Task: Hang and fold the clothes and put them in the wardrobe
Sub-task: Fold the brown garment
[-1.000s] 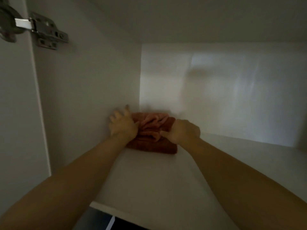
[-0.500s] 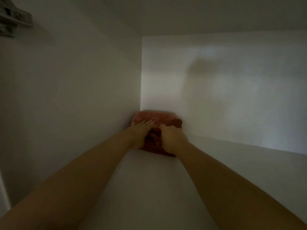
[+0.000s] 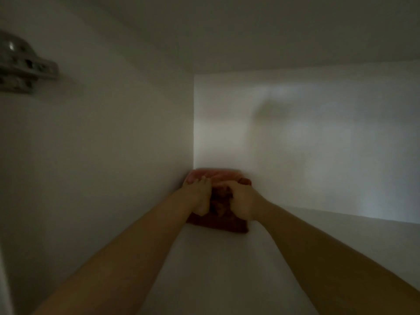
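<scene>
Folded reddish cloth (image 3: 219, 221), crumpled on top, in the far-left corner of the shelf (image 3: 216, 269).
My left hand (image 3: 198, 194) lies flat on it; my right hand (image 3: 244, 202) grips its folds.

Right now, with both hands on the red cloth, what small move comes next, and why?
Probably let go and draw both hands back. The folded red cloth lies on the shelf, in the corner of side wall and back wall; left hand flat on it, right hand gripping its folds.
</scene>
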The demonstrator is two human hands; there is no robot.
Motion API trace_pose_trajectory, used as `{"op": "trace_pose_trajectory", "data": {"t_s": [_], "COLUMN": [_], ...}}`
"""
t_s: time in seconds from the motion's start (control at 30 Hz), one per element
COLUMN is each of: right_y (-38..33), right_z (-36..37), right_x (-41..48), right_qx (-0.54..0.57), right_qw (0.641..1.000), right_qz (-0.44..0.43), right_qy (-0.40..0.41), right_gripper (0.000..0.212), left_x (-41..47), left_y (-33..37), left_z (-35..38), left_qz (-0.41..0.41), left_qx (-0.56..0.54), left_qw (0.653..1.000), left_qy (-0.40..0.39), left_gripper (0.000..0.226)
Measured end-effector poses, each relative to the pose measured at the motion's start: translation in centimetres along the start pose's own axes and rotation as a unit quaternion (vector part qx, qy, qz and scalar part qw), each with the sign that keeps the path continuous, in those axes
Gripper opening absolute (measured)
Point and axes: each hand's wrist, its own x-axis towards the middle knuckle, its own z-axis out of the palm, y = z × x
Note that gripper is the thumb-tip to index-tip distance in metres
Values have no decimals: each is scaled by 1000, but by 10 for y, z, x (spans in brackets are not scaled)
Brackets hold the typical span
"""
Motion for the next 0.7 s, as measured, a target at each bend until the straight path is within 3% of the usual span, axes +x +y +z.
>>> {"op": "trace_pose_trajectory", "data": {"t_s": [0.1,0.2,0.3,0.47,0.57,0.7], "right_y": [3,4,12,29,21,-16], "right_z": [-48,-95,-144,-203,-224,-237], "right_x": [-14,-44,-90,-217,-316,-446], "right_qx": [6,16,-2,-44,-81,-141], "right_qw": [988,965,946,890,828,720], "right_qz": [54,92,151,273,350,442], "right_qy": [145,245,286,363,431,516], "right_gripper": [47,38,35,32,28,27], "left_x": [-20,-46,-79,-139,-189,-271], "left_y": [34,77,129,220,276,338], "left_z": [-49,-94,-125,-136,-133,-131], "left_qz": [16,43,105,270,381,536], "left_qx": [20,-43,-96,-113,-122,-170], "left_qw": [999,977,935,888,846,735], "left_qy": [37,204,325,356,352,379], "left_gripper": [56,11,31,36,36,36]}}
